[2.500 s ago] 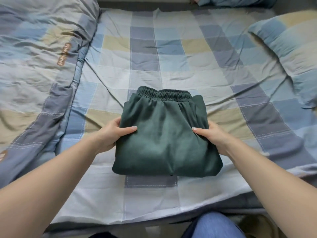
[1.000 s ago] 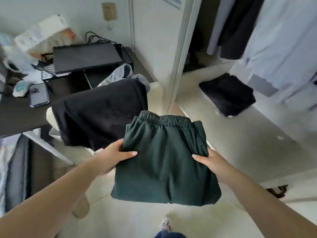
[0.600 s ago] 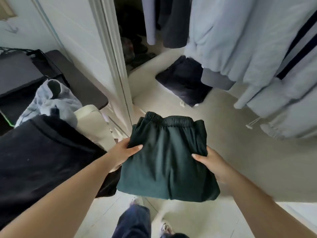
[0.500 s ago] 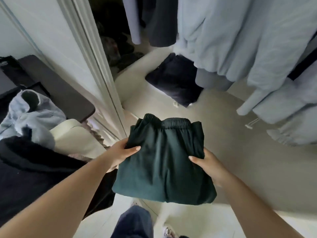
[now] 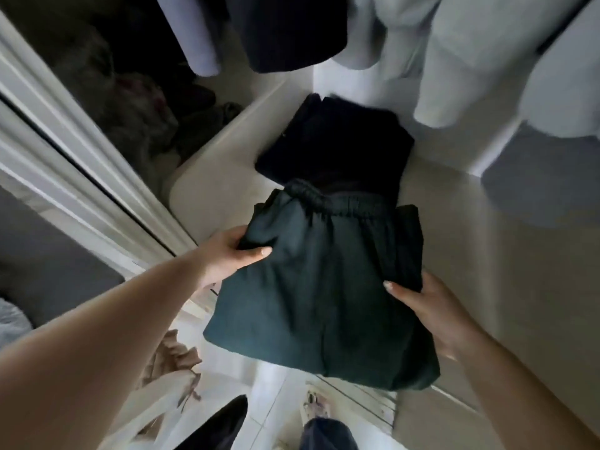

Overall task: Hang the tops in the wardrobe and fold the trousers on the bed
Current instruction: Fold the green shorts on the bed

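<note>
I hold the folded dark green trousers (image 5: 324, 287) in the air over the pale floor of the open wardrobe (image 5: 487, 271), waistband pointing away from me. My left hand (image 5: 227, 258) grips their left edge, thumb on top. My right hand (image 5: 425, 306) grips the right edge the same way. A folded black garment (image 5: 334, 144) lies on the wardrobe floor just beyond the waistband. Tops hang above: dark ones (image 5: 285, 30) in the middle and light blue-grey ones (image 5: 480, 60) to the right.
The white sliding-door frame (image 5: 74, 157) runs diagonally on the left, with dim piled clothes (image 5: 136, 112) behind it. A beige garment (image 5: 172, 358) lies at lower left. My jeans leg (image 5: 324, 433) shows at the bottom edge.
I carried the trousers from the bed to the wardrobe. Since half a second ago I have leaned in and the trousers have moved forward, close to the black folded garment.
</note>
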